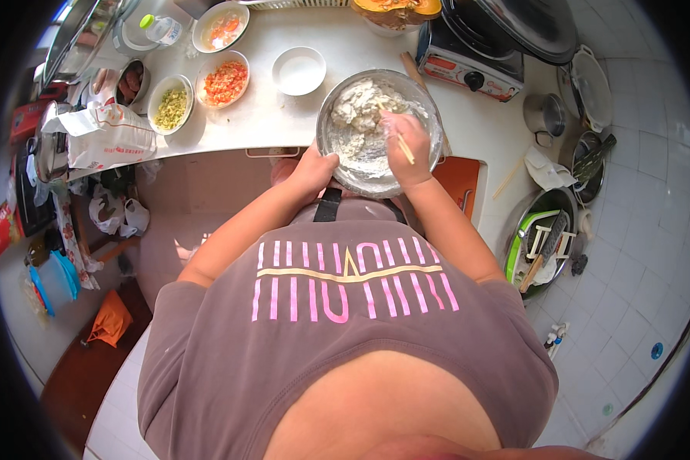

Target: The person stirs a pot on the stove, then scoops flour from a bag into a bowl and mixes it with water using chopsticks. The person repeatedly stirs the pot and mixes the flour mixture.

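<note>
A steel mixing bowl hangs over the counter's front edge, close to my body. Shaggy, floury dough lies inside, with loose flour on the wall. My left hand grips the bowl's rim on its left side, thumb over the edge. In my right hand is a pair of wooden chopsticks, whose tips reach into the dough. White residue sticks to the fingers of that hand. Just beyond the bowl stands a small white bowl with white contents or a bare inside; I cannot tell which.
Bowls of chopped orange-red food, chopped green food and eggs stand left. A paper flour bag sits near the edge. A portable gas stove, a rolling pin and a basin of utensils are right.
</note>
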`<state>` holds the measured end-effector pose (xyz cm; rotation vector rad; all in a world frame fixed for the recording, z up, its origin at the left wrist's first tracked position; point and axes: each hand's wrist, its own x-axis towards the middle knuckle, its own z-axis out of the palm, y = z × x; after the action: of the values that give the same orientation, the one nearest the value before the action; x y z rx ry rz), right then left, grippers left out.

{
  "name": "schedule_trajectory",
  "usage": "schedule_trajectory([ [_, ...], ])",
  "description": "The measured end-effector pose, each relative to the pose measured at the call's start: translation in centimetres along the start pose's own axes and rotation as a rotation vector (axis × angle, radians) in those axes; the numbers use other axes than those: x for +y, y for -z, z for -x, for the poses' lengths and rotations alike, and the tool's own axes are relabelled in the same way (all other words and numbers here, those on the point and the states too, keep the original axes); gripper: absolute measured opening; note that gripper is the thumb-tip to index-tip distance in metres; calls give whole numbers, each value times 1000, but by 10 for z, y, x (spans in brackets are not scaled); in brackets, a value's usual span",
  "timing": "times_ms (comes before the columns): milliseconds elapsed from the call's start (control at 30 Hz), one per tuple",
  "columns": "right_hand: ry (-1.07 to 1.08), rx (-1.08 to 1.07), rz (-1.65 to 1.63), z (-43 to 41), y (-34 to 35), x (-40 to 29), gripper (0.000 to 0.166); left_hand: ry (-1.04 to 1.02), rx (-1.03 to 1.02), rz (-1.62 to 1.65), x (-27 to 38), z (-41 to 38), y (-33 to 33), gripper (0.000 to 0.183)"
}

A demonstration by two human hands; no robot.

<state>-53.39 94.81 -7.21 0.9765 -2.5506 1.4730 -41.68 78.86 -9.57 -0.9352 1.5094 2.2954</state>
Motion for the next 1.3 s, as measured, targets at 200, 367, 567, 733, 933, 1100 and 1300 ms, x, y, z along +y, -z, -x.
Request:
schedule_trajectory([
  [200, 160, -425, -158, 13, 28, -8, 20, 86, 4, 83, 11, 17, -12, 41],
  [367, 31, -740, -100, 16, 84, -17, 19, 158, 100, 111, 17, 26, -15, 49],
  [567, 60, -656, -221, 19, 65, -35, 19, 182, -31, 54, 11, 17, -9, 48],
  [733, 18, -406, -192, -8, 40, 6, 20, 134, -83, -29, 10, 20, -3, 50],
  [933, -382, -173, -222, -10, 73, 29, 17, 46, 56, 158, 1, 19, -6, 52],
  [1100, -465, -424, -142, 31, 90, -5, 14, 38, 98, 253, -5, 12, -6, 53],
  [1300, 25, -386, -32, -1, 37, -14, 12, 49, 23, 92, 16, 17, -18, 54],
])
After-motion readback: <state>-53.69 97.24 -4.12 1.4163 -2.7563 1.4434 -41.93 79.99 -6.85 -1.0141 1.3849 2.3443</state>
